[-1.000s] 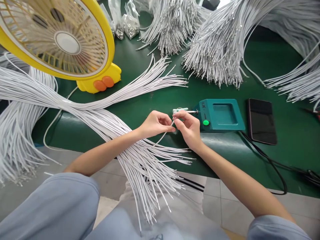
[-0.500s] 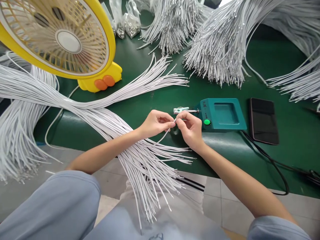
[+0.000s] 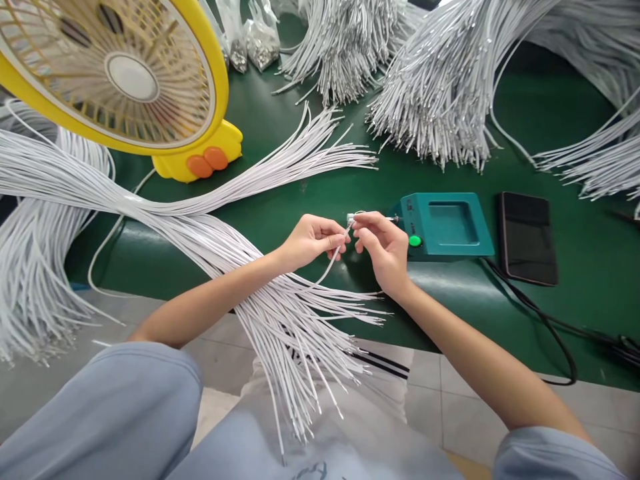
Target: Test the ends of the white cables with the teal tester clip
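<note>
Bundle point(image 3: 295, 320): loosely fanned | left hand point(image 3: 316, 240): pinching one white wire point(image 3: 331, 265), upper end between both hands | right hand point(image 3: 385, 250): bent near that end, cannot tell whether gripping | teal device point(image 3: 481, 227): just beside | risk: slipping from pinch through snag in bundle

A grey-blue short-sleeved top point(image 3: 235, 453) is worn with pale black-striped trousers point(image 3: 390, 395).

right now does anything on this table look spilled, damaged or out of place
Nothing looks spilled or plainly damaged. Only the bundle of white wires under the left arm seems untidy: many of its nearer ends splay past the edge of the table, above the person's lap, instead of lying on top.
</note>
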The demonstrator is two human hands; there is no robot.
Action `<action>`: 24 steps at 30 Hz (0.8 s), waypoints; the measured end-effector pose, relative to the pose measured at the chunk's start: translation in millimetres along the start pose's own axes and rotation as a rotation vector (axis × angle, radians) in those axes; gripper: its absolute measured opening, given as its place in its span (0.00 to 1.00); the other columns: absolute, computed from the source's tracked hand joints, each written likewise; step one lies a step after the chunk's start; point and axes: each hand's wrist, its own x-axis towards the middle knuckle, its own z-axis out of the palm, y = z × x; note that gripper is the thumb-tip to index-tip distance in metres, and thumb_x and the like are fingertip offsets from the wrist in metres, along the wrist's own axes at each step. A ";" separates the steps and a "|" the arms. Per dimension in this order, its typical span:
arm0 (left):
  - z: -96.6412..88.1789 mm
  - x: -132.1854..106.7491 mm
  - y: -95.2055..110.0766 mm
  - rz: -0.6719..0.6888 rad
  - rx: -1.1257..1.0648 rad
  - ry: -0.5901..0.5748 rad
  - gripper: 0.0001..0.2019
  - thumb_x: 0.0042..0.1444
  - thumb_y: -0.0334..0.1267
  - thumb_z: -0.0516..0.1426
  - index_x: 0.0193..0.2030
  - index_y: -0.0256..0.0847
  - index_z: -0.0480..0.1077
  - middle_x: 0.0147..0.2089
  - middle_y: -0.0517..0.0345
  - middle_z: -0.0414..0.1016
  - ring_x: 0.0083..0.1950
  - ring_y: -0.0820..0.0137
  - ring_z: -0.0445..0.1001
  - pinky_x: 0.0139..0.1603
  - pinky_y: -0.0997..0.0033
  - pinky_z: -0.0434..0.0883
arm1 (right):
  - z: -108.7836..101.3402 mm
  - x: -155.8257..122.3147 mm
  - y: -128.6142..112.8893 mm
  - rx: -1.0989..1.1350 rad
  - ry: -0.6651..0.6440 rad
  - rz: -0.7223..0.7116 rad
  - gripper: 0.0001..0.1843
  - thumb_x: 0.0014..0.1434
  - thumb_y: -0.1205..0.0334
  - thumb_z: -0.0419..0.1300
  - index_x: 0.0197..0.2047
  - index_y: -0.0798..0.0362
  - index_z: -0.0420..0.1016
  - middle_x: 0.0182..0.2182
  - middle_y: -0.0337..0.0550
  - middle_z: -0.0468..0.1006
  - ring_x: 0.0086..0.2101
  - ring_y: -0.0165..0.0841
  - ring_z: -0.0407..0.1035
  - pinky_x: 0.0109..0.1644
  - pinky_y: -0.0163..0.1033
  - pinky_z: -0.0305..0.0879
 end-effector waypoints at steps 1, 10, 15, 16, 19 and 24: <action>0.2 -0.2 -0.2 -0.002 0.005 -0.009 0.21 0.41 0.50 0.68 0.28 0.30 0.74 0.21 0.57 0.74 0.21 0.75 0.72 0.23 0.76 0.71 | -0.3 1.2 -0.5 0.049 -0.018 0.021 0.10 0.57 0.57 0.60 0.42 0.50 0.75 0.35 0.42 0.73 0.33 0.30 0.67 0.26 0.33 0.64; 1.0 -2.1 1.1 -0.027 0.010 -0.096 0.20 0.43 0.49 0.68 0.28 0.30 0.74 0.22 0.55 0.74 0.21 0.75 0.71 0.23 0.76 0.69 | -0.4 4.8 -5.7 0.169 -0.062 0.080 0.07 0.51 0.58 0.66 0.29 0.52 0.77 0.27 0.37 0.72 0.24 0.24 0.64 0.25 0.33 0.61; -0.5 -1.7 1.6 -0.045 -0.043 -0.128 0.21 0.42 0.50 0.68 0.28 0.31 0.74 0.22 0.55 0.74 0.22 0.75 0.72 0.24 0.76 0.70 | 0.7 4.2 -6.0 0.203 -0.106 0.123 0.10 0.52 0.55 0.65 0.28 0.53 0.75 0.25 0.38 0.72 0.24 0.26 0.64 0.25 0.34 0.61; -1.1 -1.4 1.3 -0.035 -0.058 -0.141 0.21 0.42 0.50 0.68 0.28 0.31 0.74 0.23 0.55 0.74 0.21 0.75 0.72 0.24 0.76 0.70 | 0.8 4.1 -6.0 0.222 -0.131 0.124 0.10 0.53 0.55 0.65 0.28 0.53 0.74 0.25 0.38 0.72 0.24 0.27 0.64 0.25 0.34 0.61; -3.2 -0.8 -0.3 -0.017 -0.053 -0.173 0.21 0.44 0.52 0.67 0.28 0.31 0.75 0.22 0.56 0.74 0.21 0.75 0.71 0.24 0.77 0.68 | 0.2 3.4 -4.9 0.250 -0.194 0.113 0.09 0.54 0.57 0.63 0.27 0.53 0.72 0.24 0.38 0.71 0.25 0.28 0.64 0.26 0.34 0.61; -5.2 -1.1 -2.7 -0.037 -0.012 -0.198 0.22 0.45 0.53 0.66 0.30 0.32 0.75 0.21 0.56 0.72 0.21 0.75 0.71 0.24 0.77 0.67 | -1.8 1.1 0.2 0.191 -0.145 0.010 0.07 0.55 0.62 0.59 0.26 0.52 0.72 0.25 0.37 0.68 0.25 0.27 0.63 0.28 0.35 0.61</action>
